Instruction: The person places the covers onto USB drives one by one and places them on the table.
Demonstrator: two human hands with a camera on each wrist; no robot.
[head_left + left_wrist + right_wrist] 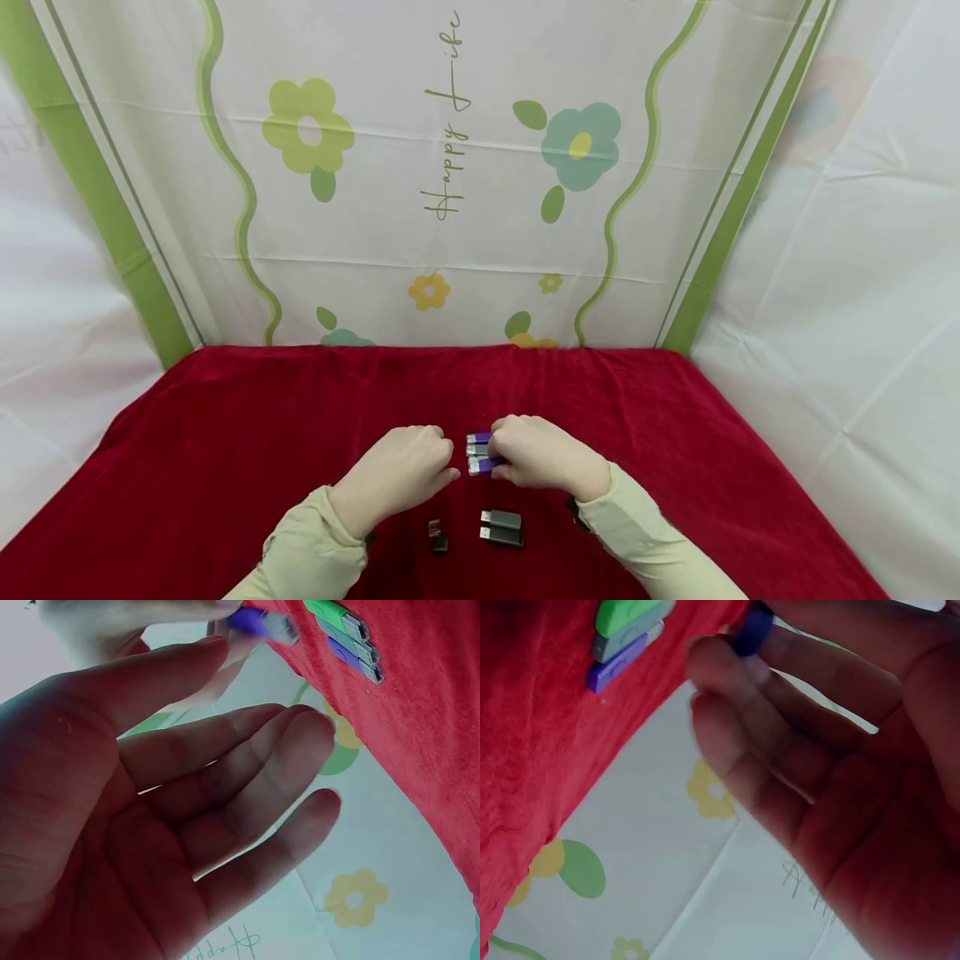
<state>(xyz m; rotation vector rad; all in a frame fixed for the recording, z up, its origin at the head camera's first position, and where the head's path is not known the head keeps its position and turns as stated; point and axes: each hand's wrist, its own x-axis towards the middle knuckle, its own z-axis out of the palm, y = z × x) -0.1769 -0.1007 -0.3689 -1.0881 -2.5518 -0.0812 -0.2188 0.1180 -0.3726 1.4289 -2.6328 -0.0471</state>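
Note:
My right hand (543, 454) pinches a purple USB flash drive (259, 624) between thumb and fingers, its metal plug pointing left toward the other hand. Beneath and just beyond it, a green drive (326, 610), a grey drive (351, 641) and another purple drive (354, 658) lie side by side on the red cloth. My left hand (401, 467) hovers left of this row with loosely bent fingers and nothing in it. In the right wrist view, the fingers of the right hand (802, 735) cover most of the held drive.
Nearer me on the red cloth (300, 400) lie two dark USB drives (501, 527), plugs facing left. To their left are a small clear piece (434, 527) and a small black piece (440, 544). A flowered white curtain (375, 208) hangs behind the table.

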